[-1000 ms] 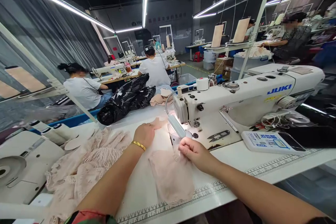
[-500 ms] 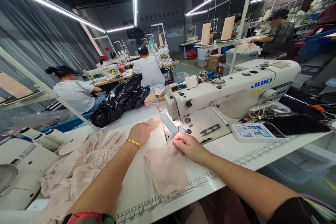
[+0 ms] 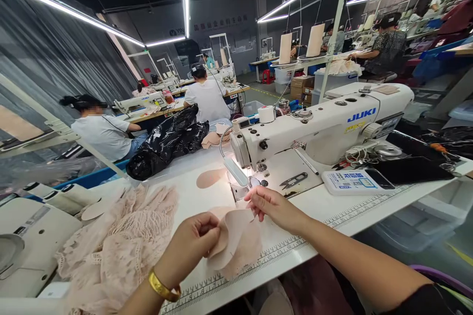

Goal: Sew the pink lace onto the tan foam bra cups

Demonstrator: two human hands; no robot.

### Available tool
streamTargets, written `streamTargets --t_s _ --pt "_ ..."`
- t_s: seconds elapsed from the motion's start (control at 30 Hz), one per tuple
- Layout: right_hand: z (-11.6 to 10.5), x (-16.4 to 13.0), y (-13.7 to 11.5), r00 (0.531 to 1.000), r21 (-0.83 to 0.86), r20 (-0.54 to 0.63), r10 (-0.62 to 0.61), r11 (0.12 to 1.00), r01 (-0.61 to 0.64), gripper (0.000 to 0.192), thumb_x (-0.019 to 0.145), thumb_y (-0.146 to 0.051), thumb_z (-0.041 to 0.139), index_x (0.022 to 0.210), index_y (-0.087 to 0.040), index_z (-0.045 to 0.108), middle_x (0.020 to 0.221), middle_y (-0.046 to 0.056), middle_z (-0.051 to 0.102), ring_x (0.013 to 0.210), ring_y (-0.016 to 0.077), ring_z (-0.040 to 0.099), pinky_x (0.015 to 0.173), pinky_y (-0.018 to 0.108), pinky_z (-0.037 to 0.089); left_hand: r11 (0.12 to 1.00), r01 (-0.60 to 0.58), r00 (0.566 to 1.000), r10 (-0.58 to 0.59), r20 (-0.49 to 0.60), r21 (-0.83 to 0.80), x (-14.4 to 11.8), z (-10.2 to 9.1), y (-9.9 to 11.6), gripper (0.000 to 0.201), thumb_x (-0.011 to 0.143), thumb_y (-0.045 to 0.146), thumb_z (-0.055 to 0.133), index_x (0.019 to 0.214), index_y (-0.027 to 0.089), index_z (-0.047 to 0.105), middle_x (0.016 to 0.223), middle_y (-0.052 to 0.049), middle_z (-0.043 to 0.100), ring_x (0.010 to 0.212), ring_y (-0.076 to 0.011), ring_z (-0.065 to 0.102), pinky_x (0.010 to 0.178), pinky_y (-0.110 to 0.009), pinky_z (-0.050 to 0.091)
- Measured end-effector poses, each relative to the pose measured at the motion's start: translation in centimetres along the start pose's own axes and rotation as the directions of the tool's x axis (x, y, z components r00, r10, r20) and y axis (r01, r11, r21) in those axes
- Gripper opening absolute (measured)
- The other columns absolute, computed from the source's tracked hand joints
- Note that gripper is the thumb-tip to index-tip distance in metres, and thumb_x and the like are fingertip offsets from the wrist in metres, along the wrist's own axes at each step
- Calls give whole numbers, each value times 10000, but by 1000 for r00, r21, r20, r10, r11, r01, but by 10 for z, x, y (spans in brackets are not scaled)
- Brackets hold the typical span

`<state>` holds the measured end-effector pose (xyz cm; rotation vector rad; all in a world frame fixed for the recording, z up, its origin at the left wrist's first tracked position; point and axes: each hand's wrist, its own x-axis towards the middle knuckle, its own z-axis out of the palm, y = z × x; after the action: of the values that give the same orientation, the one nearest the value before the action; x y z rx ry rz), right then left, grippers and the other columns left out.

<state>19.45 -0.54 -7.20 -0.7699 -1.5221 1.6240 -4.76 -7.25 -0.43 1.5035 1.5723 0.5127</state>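
Note:
My left hand (image 3: 190, 248), with a gold bangle at the wrist, grips the left edge of a beige fabric piece (image 3: 236, 238) lifted off the white table (image 3: 325, 216). My right hand (image 3: 268, 205) pinches the same piece at its upper right, just in front of the needle area of the white JUKI sewing machine (image 3: 321, 125). A second oval beige piece (image 3: 210, 177) lies flat on the table behind, left of the machine's lamp.
A heap of pink lace (image 3: 114, 246) lies at my left, and a black plastic bag (image 3: 166, 142) behind it. Thread snips (image 3: 293, 179), a phone and a card sit on the machine bed. Other people sit at sewing machines farther back.
My left hand left the far oval piece and came back toward me, taking hold of the near fabric piece. The piece lifted and curled between both hands.

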Motion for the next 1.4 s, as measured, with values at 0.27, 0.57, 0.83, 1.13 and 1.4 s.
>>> streamTargets --t_s 0.27,0.57,0.83,1.13,1.4 --pt "19 -34 -23 870 -589 252 -424 647 485 194 1005 -206 570 1190 -217 628 926 42 741 800 174 657 727 288 480 885 -404 914 381 141 231 12 9 28 641 752 472 755 1326 252 574 1419 -104 580 1281 -319 526 1078 -443 436" --pt "15 -8 -23 611 -778 230 -757 234 582 191 1045 -193 508 1199 -249 608 906 49 778 764 195 682 695 332 503 660 -429 800 595 -80 616 21 -26 14 90 863 230 508 775 241 519 632 29 567 578 -173 501 576 -294 399" --pt "-30 40 13 694 -729 622 -362 56 682 308 1046 -147 433 922 -223 705 873 18 739 775 175 596 692 292 399 261 -579 713 622 324 772 41 8 4 109 890 100 595 881 205 624 923 -53 689 841 -263 624 747 -404 524" --pt "-63 29 9 777 -779 541 -322 156 607 307 996 -89 452 1049 -231 719 1029 59 723 926 196 590 793 311 452 287 -603 628 746 221 744 95 40 -15 256 868 -16 481 734 196 534 844 -59 624 737 -215 536 619 -331 472" --pt "-65 28 12 830 -816 482 -281 203 542 282 958 -93 495 1091 -235 699 1002 55 690 823 188 555 733 312 428 314 -625 589 790 168 715 97 44 -16 199 974 55 457 933 184 603 876 -57 663 750 -215 510 669 -348 486"
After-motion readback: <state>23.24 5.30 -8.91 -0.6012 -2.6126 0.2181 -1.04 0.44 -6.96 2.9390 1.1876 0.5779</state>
